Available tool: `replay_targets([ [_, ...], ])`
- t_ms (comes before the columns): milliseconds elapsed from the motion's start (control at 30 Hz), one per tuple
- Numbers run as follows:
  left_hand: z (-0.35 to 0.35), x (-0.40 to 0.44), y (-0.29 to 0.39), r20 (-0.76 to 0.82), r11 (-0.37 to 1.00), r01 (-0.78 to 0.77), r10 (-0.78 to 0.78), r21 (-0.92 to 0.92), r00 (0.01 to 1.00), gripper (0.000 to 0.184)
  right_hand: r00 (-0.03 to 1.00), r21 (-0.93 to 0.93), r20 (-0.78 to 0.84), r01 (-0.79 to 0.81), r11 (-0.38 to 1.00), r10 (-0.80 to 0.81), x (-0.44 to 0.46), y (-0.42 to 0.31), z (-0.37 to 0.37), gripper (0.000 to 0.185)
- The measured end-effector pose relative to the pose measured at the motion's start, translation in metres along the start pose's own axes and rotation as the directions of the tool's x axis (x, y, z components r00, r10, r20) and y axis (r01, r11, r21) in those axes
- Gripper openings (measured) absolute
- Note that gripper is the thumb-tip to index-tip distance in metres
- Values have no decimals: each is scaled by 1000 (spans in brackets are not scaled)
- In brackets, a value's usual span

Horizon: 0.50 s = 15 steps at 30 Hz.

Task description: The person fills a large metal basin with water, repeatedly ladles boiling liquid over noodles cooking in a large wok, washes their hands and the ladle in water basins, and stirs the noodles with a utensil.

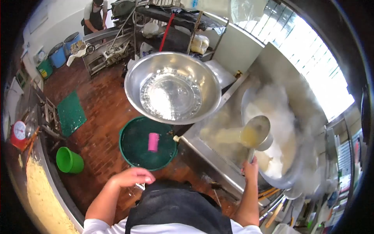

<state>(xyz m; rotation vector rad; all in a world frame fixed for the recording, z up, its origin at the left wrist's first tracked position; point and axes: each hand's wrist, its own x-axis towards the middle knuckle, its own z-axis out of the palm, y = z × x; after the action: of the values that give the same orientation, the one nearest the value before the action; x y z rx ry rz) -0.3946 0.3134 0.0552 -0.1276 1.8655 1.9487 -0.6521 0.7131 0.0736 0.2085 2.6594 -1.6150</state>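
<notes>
My right hand (250, 168) is closed round the handle of a metal ladle (260, 130), whose bowl holds yellowish liquid and is tilted above the steaming stove. Right beside the ladle is a large pot (287, 180) with pale, foamy contents under thick steam. My left hand (134, 177) is held in front of my apron with its fingers curled; something small and whitish shows just below it, too unclear to name. Beyond my hands stands a wide, shiny metal basin (171, 87) with nothing seen in it.
Below the basin, a green tub (128, 156) holds a pink cup (153, 142). On the left are a green bucket (70, 160), a red scale (18, 134) and a counter with yellow dough (43, 195). Another person (94, 19) stands far back. Utensils (276, 212) lie at lower right.
</notes>
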Motion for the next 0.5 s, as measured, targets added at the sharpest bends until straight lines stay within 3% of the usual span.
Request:
replay_targets([
  [67, 5, -9, 63, 62, 884, -416, 437, -212, 898, 69, 1000, -87, -7, -2, 996, 1, 1, 2, -4, 43],
  [133, 13, -14, 125, 226, 690, -701, 722, -179, 653, 91, 998, -199, -9, 58, 978, -61, 4, 4, -5, 45],
  [200, 22, -7, 179, 491, 494, -832, 806, -252, 330, 99, 983, -337, -7, 169, 926, -182, 5, 8, -9, 47],
  [233, 32, -8, 203, 560, 491, -811, 788, -318, 257, 98, 995, -365, -20, 87, 927, -101, 7, 11, -11, 54],
  [267, 43, -4, 219, 622, 487, -783, 765, -386, 169, 100, 988, -432, -30, 125, 893, -153, 6, 10, -15, 55],
  [300, 66, 6, 220, 485, 348, -809, 870, -474, 90, 98, 978, -497, -38, 159, 853, -204, 5, 9, -16, 56],
  [367, 87, 10, 223, 443, 330, -775, 893, -539, 73, 93, 952, -611, -42, 214, 762, -302, 6, 8, -20, 59],
  [500, 115, 37, 230, 460, 386, -713, 882, -585, 100, 93, 933, -567, -126, 211, 796, -337, 14, 24, -50, 57],
])
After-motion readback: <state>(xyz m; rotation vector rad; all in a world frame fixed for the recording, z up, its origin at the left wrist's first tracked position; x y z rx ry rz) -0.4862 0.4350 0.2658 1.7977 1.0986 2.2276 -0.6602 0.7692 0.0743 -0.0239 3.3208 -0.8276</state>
